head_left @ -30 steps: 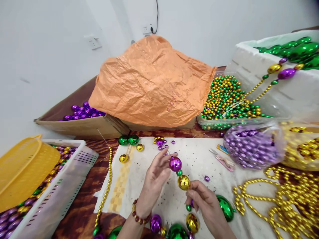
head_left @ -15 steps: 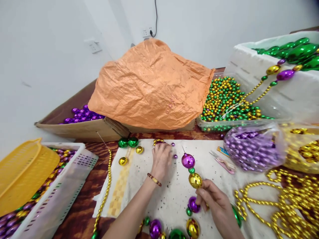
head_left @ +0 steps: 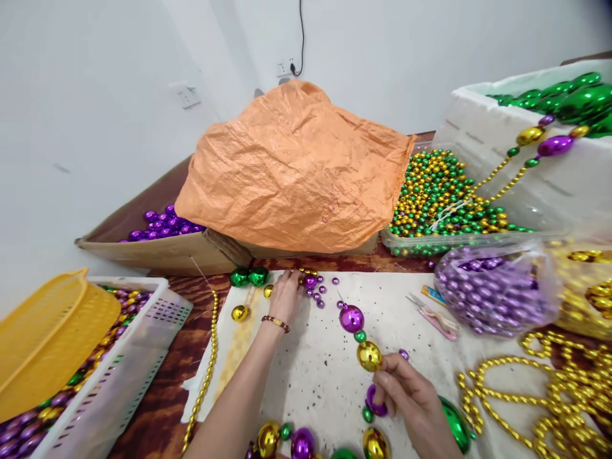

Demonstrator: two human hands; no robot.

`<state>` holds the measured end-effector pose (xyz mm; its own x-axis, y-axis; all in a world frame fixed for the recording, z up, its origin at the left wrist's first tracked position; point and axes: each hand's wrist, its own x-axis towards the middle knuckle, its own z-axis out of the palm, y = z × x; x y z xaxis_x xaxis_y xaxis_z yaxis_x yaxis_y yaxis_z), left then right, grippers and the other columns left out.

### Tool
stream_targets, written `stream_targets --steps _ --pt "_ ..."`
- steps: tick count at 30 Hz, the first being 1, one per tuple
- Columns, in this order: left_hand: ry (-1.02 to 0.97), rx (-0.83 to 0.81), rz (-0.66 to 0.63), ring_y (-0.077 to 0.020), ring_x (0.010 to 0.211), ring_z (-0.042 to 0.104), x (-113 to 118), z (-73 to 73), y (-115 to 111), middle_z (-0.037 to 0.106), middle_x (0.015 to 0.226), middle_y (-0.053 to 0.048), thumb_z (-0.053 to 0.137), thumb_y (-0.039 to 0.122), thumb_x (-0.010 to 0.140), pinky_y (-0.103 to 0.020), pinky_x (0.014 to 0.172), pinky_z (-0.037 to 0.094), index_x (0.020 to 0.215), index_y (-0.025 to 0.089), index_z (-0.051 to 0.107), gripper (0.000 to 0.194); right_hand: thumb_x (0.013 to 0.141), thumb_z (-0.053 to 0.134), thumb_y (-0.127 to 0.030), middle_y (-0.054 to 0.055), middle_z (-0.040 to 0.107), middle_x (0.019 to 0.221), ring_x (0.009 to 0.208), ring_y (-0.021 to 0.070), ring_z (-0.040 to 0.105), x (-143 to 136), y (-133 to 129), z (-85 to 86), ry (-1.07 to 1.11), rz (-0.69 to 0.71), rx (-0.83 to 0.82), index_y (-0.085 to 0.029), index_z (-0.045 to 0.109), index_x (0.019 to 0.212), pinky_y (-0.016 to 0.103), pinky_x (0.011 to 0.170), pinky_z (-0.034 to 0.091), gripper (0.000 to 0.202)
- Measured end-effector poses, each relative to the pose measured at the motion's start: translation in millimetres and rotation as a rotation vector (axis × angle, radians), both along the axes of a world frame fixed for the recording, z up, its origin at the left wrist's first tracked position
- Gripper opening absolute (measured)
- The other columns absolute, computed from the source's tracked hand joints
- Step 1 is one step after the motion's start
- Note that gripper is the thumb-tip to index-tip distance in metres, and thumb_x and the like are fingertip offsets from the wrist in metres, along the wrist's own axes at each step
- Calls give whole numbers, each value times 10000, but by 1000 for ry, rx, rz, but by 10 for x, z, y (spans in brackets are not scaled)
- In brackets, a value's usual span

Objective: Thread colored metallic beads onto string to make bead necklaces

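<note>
My right hand [head_left: 401, 389] pinches a strand just below a large gold bead [head_left: 369, 356]. Above that bead on the same strand are a small green bead [head_left: 360, 336] and a large purple bead [head_left: 352, 318], with a thin needle tip sticking up. More large beads of the strand curve along the bottom edge. My left hand [head_left: 285, 298], wearing a bracelet, reaches down on the white cloth [head_left: 329, 382] between a gold bead [head_left: 268, 291] and a group of small purple beads [head_left: 315, 294]. Its fingertips are blurred, and what they touch is unclear.
An orange sack [head_left: 296, 172] covers boxes at the back. Purple beads in a bag [head_left: 492, 287], scissors [head_left: 440, 319] and gold bead strings [head_left: 516, 395] lie at right. A white basket [head_left: 157, 319] stands left; two green beads [head_left: 248, 276] sit near the cloth's back edge.
My left hand has moved left, uncovering the small purple beads. My right hand still holds the strand, whose upper beads have shifted slightly left and down. The view has shifted a little.
</note>
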<state>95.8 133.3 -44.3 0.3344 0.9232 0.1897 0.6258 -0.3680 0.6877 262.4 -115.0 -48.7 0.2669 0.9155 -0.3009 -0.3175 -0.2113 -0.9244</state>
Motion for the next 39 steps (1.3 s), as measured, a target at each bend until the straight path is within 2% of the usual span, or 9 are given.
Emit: stream_targets --steps 4,7,10,13,16,23,33,36,39 --pt "-139 -59 52 -252 877 568 -21 93 -70 615 854 -75 616 130 719 -384 817 405 769 204 616 89 894 534 -480 11 577 601 537 112 443 -28 10 -21 -37 36 -9 -165 562 823 225 517 341 324" --pt "-254 -141 66 -223 846 597 -67 244 -258 644 908 -77 583 262 819 -370 783 457 922 194 634 134 901 517 -479 10 573 600 539 113 443 -46 33 -15 -109 88 -16 -164 563 821 227 521 358 328" --pt "-627 -481 2 -209 891 639 -83 421 -535 669 971 -96 542 348 886 -355 811 493 1082 166 613 276 913 499 -455 7 567 602 546 114 447 -54 59 11 -192 151 -9 -165 561 815 228 527 371 312" --pt "-1074 -855 -55 -209 953 644 -65 567 -757 679 979 -108 585 293 884 -352 895 478 1120 139 620 284 928 476 -437 10 575 624 563 118 461 -55 72 33 -255 224 -18 -169 563 826 229 543 382 299" --pt "-1243 -963 -66 -205 958 646 -48 640 -854 681 949 -96 585 236 889 -328 884 486 1120 131 635 259 929 464 -449 10 578 628 575 123 472 -55 64 41 -301 245 -32 -174 566 832 228 547 382 309" --pt "-1337 -1005 -59 -196 931 652 -50 626 -886 677 918 -70 571 228 900 -303 825 499 1059 143 650 197 918 476 -478 2 567 612 571 127 484 -52 41 85 -273 208 -24 -179 567 837 227 546 375 323" --pt "-1203 -926 -49 -171 866 652 -21 648 -919 663 875 -53 611 244 873 -279 788 486 1044 150 660 201 895 505 -516 2 566 584 552 127 478 -57 35 67 -224 212 -89 -172 589 856 224 523 371 356" --pt "-1138 -856 -55 -151 838 630 63 628 -970 649 902 -64 608 256 873 -255 734 482 1006 138 662 186 892 523 -504 1 573 588 551 121 477 -55 69 69 -130 218 -106 -172 581 864 220 531 380 338" --pt "-1191 -803 -11 -134 851 620 252 585 -1054 619 1002 -59 573 318 895 -238 720 488 996 167 637 192 891 532 -494 -5 570 592 557 119 492 -106 125 14 -103 184 -93 -175 568 853 216 539 383 323"
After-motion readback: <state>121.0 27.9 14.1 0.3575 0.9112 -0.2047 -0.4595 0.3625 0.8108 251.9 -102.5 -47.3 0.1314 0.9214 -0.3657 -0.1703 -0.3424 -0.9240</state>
